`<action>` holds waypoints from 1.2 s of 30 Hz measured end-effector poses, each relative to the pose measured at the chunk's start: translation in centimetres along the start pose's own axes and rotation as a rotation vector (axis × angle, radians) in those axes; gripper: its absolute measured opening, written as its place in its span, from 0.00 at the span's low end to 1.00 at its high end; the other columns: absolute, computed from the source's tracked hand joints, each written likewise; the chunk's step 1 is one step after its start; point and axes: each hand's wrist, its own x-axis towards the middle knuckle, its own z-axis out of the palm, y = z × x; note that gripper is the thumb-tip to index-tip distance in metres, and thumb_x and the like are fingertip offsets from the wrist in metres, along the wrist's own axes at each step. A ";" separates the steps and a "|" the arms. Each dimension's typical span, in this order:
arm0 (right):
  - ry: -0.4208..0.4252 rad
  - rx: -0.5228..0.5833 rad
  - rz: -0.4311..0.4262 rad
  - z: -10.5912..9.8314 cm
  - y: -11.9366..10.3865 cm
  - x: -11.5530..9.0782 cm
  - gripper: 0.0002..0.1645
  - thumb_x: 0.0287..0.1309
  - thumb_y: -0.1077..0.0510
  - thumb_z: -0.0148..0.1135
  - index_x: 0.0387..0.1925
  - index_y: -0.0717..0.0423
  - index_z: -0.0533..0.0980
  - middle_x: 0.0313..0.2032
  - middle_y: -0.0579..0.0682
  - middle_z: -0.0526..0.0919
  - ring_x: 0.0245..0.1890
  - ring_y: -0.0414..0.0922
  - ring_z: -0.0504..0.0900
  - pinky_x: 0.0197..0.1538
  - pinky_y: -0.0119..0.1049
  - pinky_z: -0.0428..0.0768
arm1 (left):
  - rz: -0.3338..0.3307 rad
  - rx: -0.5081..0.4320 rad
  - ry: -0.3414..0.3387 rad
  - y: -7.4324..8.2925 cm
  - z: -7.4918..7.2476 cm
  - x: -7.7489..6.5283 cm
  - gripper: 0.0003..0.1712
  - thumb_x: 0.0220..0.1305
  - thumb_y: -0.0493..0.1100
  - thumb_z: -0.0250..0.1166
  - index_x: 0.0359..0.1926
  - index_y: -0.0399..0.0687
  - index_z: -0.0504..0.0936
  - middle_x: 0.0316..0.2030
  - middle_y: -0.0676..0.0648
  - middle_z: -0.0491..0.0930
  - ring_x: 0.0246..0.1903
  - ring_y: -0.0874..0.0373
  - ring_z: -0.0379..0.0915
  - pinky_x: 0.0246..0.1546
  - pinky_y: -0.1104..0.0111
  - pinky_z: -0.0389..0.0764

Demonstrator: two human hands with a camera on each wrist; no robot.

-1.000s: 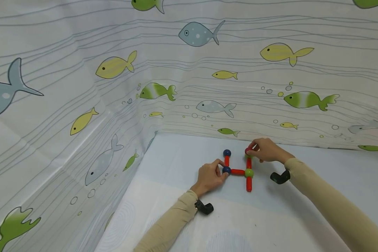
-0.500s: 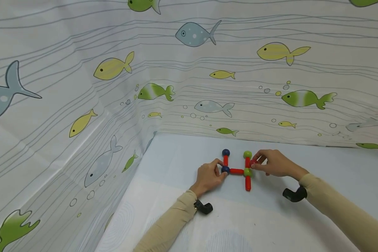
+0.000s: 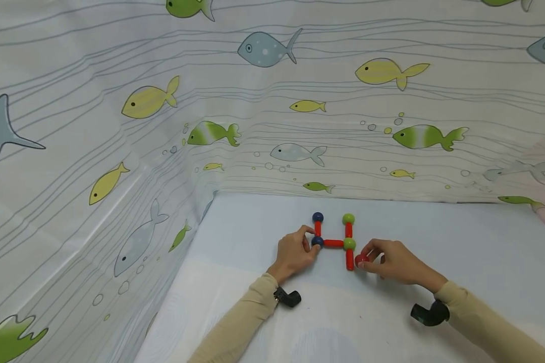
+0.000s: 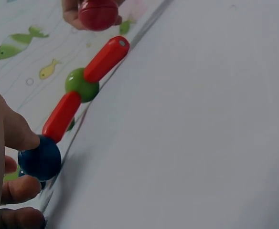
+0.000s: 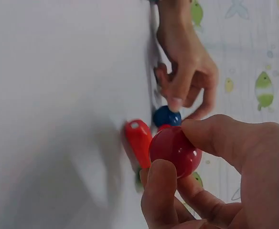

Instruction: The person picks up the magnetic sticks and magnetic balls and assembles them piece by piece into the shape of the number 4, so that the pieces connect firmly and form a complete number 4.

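My left hand (image 3: 295, 252) pinches the near blue ball (image 4: 40, 158) of a joined ball-and-rod figure that lies on the table. A red rod (image 3: 333, 243) runs from that ball to a green ball (image 3: 349, 244). Two more rods point away from me, one topped by a second blue ball (image 3: 318, 217), the other by a second green ball (image 3: 348, 219). Toward me sticks out another red rod (image 3: 349, 260) with a bare end, its metal tip showing in the wrist views. Between thumb and fingers, my right hand (image 3: 392, 262) holds a red ball (image 5: 176, 151) close beside this rod.
The pale table (image 3: 254, 212) meets a wall sheet (image 3: 272, 116) printed with fish at its back and left edges. A black wrist camera (image 3: 430, 313) sits on the right wrist, another camera (image 3: 288, 297) on the left.
My right hand has brought the red ball from the far green ball down along the figure toward me, beside the bare-ended rod. The left hand keeps its hold on the blue ball.
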 end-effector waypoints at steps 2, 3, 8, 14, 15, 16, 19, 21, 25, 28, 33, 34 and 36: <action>0.002 0.023 -0.016 0.6 0.1 -0.4 0.19 0.63 0.49 0.76 0.47 0.56 0.81 0.35 0.46 0.86 0.20 0.40 0.81 0.27 0.35 0.82 | 0.019 0.033 0.024 0.1 0.1 0.1 0.21 0.58 0.46 0.75 0.52 0.47 0.84 0.18 0.55 0.79 0.19 0.69 0.67 0.22 0.76 0.64; 0.004 0.030 -0.019 0.9 0.1 -0.6 0.19 0.62 0.49 0.77 0.47 0.56 0.81 0.35 0.46 0.86 0.20 0.39 0.80 0.27 0.34 0.82 | 0.032 0.047 0.037 0.3 0.1 0.1 0.21 0.58 0.46 0.75 0.52 0.46 0.84 0.19 0.55 0.79 0.19 0.68 0.68 0.23 0.76 0.65; 0.027 0.028 -0.049 2.3 0.5 -1.3 0.19 0.60 0.48 0.78 0.45 0.54 0.81 0.33 0.43 0.86 0.22 0.36 0.79 0.28 0.32 0.80 | 0.133 0.088 0.074 1.7 0.2 0.3 0.19 0.60 0.44 0.74 0.51 0.43 0.85 0.28 0.51 0.80 0.24 0.63 0.74 0.24 0.77 0.67; 0.091 0.000 -0.094 3.5 0.8 -1.5 0.17 0.60 0.49 0.79 0.42 0.52 0.81 0.31 0.40 0.85 0.24 0.33 0.77 0.28 0.30 0.78 | 0.258 0.124 0.029 3.6 0.6 0.7 0.20 0.61 0.43 0.75 0.53 0.46 0.86 0.38 0.48 0.81 0.20 0.63 0.73 0.21 0.80 0.67; 0.103 -0.005 -0.103 3.7 0.8 -1.6 0.17 0.59 0.49 0.79 0.41 0.52 0.81 0.31 0.39 0.85 0.24 0.32 0.76 0.28 0.30 0.78 | 0.278 0.139 0.012 3.9 0.7 0.8 0.21 0.61 0.44 0.75 0.55 0.47 0.86 0.39 0.49 0.82 0.19 0.64 0.73 0.21 0.80 0.67; 0.115 -0.009 -0.111 3.8 0.7 -1.6 0.17 0.59 0.49 0.79 0.41 0.53 0.81 0.31 0.39 0.85 0.24 0.32 0.76 0.28 0.30 0.78 | 0.299 0.158 -0.008 4.3 0.8 1.0 0.22 0.61 0.44 0.75 0.56 0.48 0.85 0.41 0.49 0.82 0.18 0.63 0.72 0.20 0.80 0.67; 0.142 -0.022 -0.122 4.2 0.4 -1.7 0.18 0.59 0.50 0.80 0.41 0.53 0.80 0.31 0.38 0.85 0.25 0.32 0.76 0.29 0.29 0.77 | 0.347 0.209 -0.086 5.0 1.1 1.4 0.23 0.64 0.45 0.74 0.60 0.53 0.84 0.45 0.50 0.83 0.20 0.63 0.76 0.21 0.80 0.69; 0.158 -0.028 -0.134 4.3 0.2 -1.8 0.18 0.58 0.51 0.80 0.41 0.54 0.80 0.31 0.38 0.85 0.25 0.31 0.76 0.28 0.29 0.77 | 0.371 0.232 -0.128 5.5 1.3 1.7 0.22 0.66 0.43 0.73 0.61 0.55 0.85 0.46 0.51 0.84 0.24 0.63 0.79 0.22 0.80 0.70; 0.180 -0.051 -0.148 4.6 -0.1 -1.7 0.18 0.58 0.52 0.81 0.41 0.54 0.80 0.30 0.38 0.85 0.25 0.31 0.76 0.28 0.29 0.77 | 0.381 0.270 -0.194 6.0 1.7 2.4 0.19 0.72 0.42 0.68 0.62 0.58 0.86 0.45 0.51 0.86 0.29 0.62 0.82 0.23 0.79 0.71; 0.188 -0.064 -0.145 4.9 -0.2 -1.6 0.18 0.58 0.53 0.81 0.42 0.55 0.80 0.31 0.38 0.85 0.26 0.31 0.76 0.29 0.29 0.78 | 0.366 0.295 -0.233 6.2 1.9 2.9 0.19 0.75 0.44 0.66 0.63 0.59 0.86 0.44 0.51 0.87 0.31 0.63 0.83 0.25 0.80 0.73; 0.202 -0.061 -0.146 5.1 -0.2 -1.6 0.17 0.58 0.53 0.80 0.41 0.54 0.80 0.30 0.39 0.85 0.25 0.31 0.77 0.29 0.29 0.78 | 0.328 0.302 -0.275 6.6 2.1 3.8 0.17 0.75 0.47 0.68 0.62 0.59 0.88 0.40 0.52 0.87 0.33 0.63 0.82 0.28 0.80 0.73; 0.203 -0.060 -0.153 5.1 -0.2 -1.6 0.17 0.58 0.53 0.80 0.41 0.54 0.79 0.30 0.39 0.85 0.25 0.31 0.77 0.28 0.29 0.78 | 0.325 0.303 -0.275 6.6 2.2 3.9 0.16 0.75 0.47 0.68 0.60 0.59 0.89 0.39 0.52 0.87 0.33 0.63 0.82 0.28 0.80 0.73; 0.206 -0.057 -0.165 5.1 -0.3 -1.5 0.17 0.58 0.53 0.80 0.41 0.54 0.79 0.30 0.39 0.85 0.25 0.30 0.76 0.28 0.29 0.77 | 0.317 0.314 -0.269 6.6 2.4 4.2 0.15 0.74 0.49 0.68 0.58 0.60 0.90 0.38 0.53 0.87 0.32 0.64 0.82 0.26 0.80 0.72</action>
